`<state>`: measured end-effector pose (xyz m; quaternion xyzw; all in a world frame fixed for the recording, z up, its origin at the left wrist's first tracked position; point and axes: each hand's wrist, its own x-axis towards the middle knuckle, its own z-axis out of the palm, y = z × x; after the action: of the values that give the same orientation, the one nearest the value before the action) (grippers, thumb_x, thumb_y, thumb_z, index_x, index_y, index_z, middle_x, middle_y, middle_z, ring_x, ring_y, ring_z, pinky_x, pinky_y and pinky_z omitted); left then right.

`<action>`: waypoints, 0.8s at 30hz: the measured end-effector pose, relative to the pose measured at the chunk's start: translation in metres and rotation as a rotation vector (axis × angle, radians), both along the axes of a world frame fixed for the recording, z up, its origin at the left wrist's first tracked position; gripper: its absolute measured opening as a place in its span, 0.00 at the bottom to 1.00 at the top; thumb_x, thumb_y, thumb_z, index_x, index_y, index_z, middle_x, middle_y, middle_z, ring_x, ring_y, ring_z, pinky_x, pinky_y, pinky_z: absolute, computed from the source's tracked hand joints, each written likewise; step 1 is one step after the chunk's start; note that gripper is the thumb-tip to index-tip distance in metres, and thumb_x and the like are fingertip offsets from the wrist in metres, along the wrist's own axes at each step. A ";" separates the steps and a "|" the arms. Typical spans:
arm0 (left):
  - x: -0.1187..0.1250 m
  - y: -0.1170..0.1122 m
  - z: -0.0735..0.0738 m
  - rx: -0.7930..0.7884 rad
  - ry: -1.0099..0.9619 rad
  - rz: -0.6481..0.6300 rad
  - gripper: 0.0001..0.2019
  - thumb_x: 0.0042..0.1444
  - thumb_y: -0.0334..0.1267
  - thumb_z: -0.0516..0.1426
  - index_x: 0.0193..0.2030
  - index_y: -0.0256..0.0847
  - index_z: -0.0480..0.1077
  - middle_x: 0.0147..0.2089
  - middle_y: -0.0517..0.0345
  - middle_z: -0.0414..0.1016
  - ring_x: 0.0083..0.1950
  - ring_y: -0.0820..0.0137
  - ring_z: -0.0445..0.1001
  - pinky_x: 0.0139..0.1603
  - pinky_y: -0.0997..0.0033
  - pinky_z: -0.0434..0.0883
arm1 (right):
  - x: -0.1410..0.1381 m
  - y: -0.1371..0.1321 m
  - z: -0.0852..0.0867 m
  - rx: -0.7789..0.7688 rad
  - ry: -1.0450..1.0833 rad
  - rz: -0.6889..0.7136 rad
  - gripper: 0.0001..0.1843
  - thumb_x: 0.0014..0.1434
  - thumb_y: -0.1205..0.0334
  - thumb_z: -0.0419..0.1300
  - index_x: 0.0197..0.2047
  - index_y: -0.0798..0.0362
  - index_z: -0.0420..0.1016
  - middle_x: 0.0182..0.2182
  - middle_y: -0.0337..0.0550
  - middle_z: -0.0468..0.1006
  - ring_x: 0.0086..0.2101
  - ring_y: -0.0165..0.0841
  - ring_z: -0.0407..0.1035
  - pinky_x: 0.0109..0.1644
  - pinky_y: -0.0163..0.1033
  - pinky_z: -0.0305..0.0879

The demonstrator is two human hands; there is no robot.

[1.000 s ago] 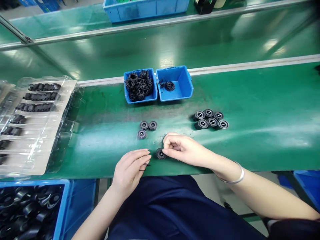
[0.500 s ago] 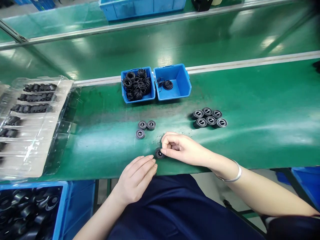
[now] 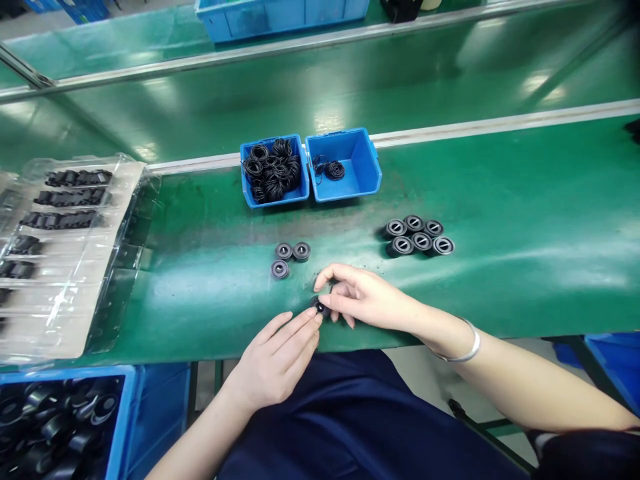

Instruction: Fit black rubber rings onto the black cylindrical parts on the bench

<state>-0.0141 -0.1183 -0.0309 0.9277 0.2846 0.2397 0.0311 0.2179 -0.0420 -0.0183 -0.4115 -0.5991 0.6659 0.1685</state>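
Note:
A small round black part [image 3: 319, 306] lies at the near edge of the green belt, partly hidden between my two hands. My right hand [image 3: 363, 297], with a silver bangle at the wrist, curls over it, fingers and thumb around its top. The fingertips of my left hand [image 3: 277, 357] touch its near side. Just beyond my hands stand a group of three similar parts [image 3: 285, 257], and several more [image 3: 415, 237] stand further right. Two small blue bins sit behind them, one packed with black rubber O-rings [image 3: 273, 175], the other [image 3: 357, 187] holding a few small rings [image 3: 335, 171].
A clear plastic tray [image 3: 125, 200] with rows of black parts lies at the left of the belt. A blue crate [image 3: 65, 371] of black parts stands below the belt's near edge at lower left. Another blue crate [image 3: 280, 10] sits on a far belt.
My left hand has moved up from below the belt edge to the black part, and the thin black ring in its fingers no longer shows. My right hand's fingers have opened around the part.

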 end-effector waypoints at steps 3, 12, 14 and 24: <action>-0.001 0.001 -0.001 -0.005 0.024 0.011 0.15 0.67 0.25 0.49 0.54 0.33 0.73 0.60 0.45 0.75 0.67 0.61 0.69 0.71 0.59 0.61 | -0.004 0.004 0.001 -0.145 0.012 0.062 0.12 0.65 0.56 0.59 0.48 0.55 0.68 0.22 0.37 0.77 0.16 0.25 0.67 0.20 0.30 0.64; -0.002 0.004 -0.007 -0.025 0.027 -0.012 0.14 0.67 0.25 0.52 0.55 0.30 0.73 0.60 0.43 0.76 0.64 0.61 0.72 0.61 0.61 0.68 | -0.018 0.021 0.003 -0.388 0.019 0.035 0.11 0.56 0.60 0.67 0.37 0.56 0.71 0.18 0.36 0.75 0.16 0.27 0.70 0.17 0.27 0.68; -0.001 0.005 -0.007 -0.022 0.023 -0.012 0.13 0.67 0.25 0.52 0.55 0.30 0.73 0.60 0.43 0.76 0.64 0.60 0.72 0.59 0.61 0.68 | -0.016 0.020 0.001 -0.424 0.061 0.006 0.12 0.57 0.58 0.67 0.38 0.57 0.73 0.17 0.36 0.75 0.16 0.26 0.69 0.18 0.28 0.69; -0.001 0.005 -0.009 -0.039 -0.003 -0.032 0.13 0.67 0.24 0.51 0.54 0.28 0.73 0.61 0.44 0.75 0.65 0.61 0.70 0.61 0.63 0.65 | -0.006 -0.026 -0.016 -0.420 0.364 -0.294 0.20 0.63 0.55 0.63 0.53 0.60 0.76 0.26 0.40 0.76 0.26 0.27 0.70 0.32 0.33 0.69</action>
<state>-0.0146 -0.1131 -0.0401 0.9310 0.2743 0.2350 0.0532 0.2118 -0.0683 -0.0341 -0.3937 -0.3424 0.8063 0.2788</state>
